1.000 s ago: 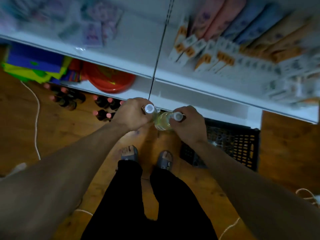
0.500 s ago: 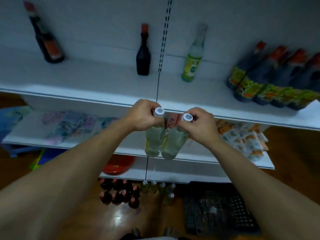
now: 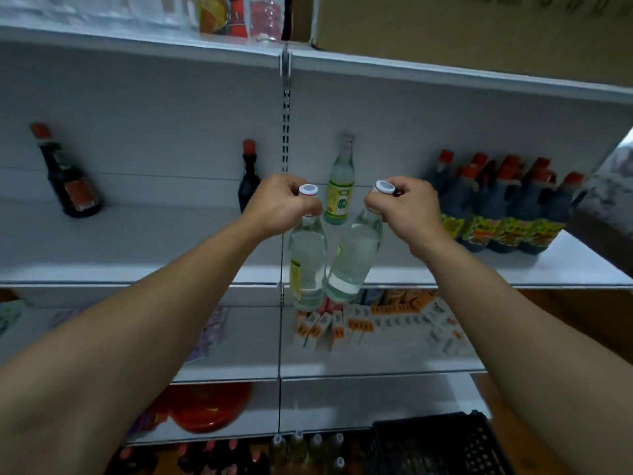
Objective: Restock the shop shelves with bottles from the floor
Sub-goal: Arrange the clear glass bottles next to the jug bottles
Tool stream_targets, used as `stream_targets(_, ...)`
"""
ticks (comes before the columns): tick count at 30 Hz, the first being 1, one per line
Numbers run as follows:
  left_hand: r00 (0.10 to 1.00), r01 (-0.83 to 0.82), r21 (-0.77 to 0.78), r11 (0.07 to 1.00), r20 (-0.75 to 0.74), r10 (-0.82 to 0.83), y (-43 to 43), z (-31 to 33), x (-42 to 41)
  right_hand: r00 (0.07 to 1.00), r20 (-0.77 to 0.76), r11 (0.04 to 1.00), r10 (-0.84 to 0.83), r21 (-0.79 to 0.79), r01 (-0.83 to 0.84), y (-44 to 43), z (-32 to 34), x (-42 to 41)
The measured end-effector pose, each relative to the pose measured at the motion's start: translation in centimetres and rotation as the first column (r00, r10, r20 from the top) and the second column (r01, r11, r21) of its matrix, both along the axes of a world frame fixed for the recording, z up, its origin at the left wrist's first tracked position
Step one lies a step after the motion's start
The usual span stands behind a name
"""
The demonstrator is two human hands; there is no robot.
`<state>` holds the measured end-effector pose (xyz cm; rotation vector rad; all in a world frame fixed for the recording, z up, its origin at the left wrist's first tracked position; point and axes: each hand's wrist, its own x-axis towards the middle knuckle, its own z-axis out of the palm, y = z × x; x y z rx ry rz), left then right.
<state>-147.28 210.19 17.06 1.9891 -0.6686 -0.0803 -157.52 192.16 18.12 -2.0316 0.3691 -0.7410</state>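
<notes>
My left hand (image 3: pixel 279 207) grips the neck of a clear bottle (image 3: pixel 307 262) with a white cap; it hangs upright. My right hand (image 3: pixel 406 209) grips the neck of a second clear bottle (image 3: pixel 354 258), which tilts left so that its base touches the first. Both hang in front of the white middle shelf (image 3: pixel 171 248). On that shelf, just behind and between my hands, stands a matching clear bottle with a green and yellow label (image 3: pixel 339 186). More clear bottles (image 3: pixel 308 447) and dark red-capped bottles (image 3: pixel 212 457) stand on the floor below.
Two dark sauce bottles (image 3: pixel 70 176) (image 3: pixel 249 173) stand on the middle shelf, and a pack of dark red-capped bottles (image 3: pixel 503 207) fills its right end. Small boxes (image 3: pixel 370 323) lie on the shelf below. A black crate (image 3: pixel 438 443) sits on the floor at the right, a red basin (image 3: pixel 209 406) at the left.
Both hands have lifted the two bottles from floor level to the middle shelf's height. My view has tilted up. The hands have moved apart, and the bottle bases touch.
</notes>
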Motion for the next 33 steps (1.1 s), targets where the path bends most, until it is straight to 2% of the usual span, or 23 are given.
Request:
stream_targets(5, 0.997, -0.080, 0.000, 0.997, 0.020, 0.080, -3.8, 0.8, 2.1, 1.000, 0.007, 1.000, -0.019, 0.023, 0.019, -4.1, 0.7, 3.4)
stream_targets(10, 0.984, -0.176, 0.060, 0.983, 0.051, 0.173, -6.8, 0.5, 4.4, 0.998, -0.037, 0.998, -0.046, -0.040, 0.045, -7.7, -0.2, 7.3)
stream_targets(16, 0.979, -0.199, 0.069, 0.978, 0.050, 0.196, -9.5, -0.3, 6.7, 0.993, -0.116, 0.999, -0.031, -0.029, 0.028, -10.5, -1.9, 11.0)
stream_targets(19, 0.978, -0.207, 0.067, 0.976, 0.047, 0.204, -10.4, -1.5, 7.1, 0.974, -0.226, 1.000, 0.028, 0.016, -0.025, -11.5, -2.7, 11.8)
stream_targets(22, 0.982, -0.186, 0.144, 0.972, 0.058, 0.180, -10.9, -4.1, 7.2, 0.944, -0.304, 0.992, 0.128, 0.028, -0.126, -11.9, -4.8, 11.3)
stream_targets(26, 0.979, -0.198, 0.134, 0.971, -0.015, 0.201, -11.0, -6.3, 7.7, 0.926, -0.358, 0.984, 0.117, -0.086, -0.157, -12.7, -6.5, 11.1)
stream_targets(29, 0.979, -0.152, 0.222, 0.963, -0.102, 0.179, -11.3, -6.2, 7.9, 0.896, -0.429, 0.978, 0.112, -0.114, -0.177, -13.5, -6.8, 11.7)
stream_targets(31, 0.972, -0.163, 0.177, 0.971, -0.138, 0.189, -11.5, -6.2, 8.5, 0.891, -0.448, 0.976, 0.074, -0.152, -0.157, -14.2, -6.7, 12.4)
stream_targets(33, 0.969, -0.205, 0.147, 0.968, -0.113, 0.222, -11.8, -6.2, 9.1, 0.891, -0.447, 0.983, 0.083, -0.108, -0.146, -14.8, -6.6, 13.3)
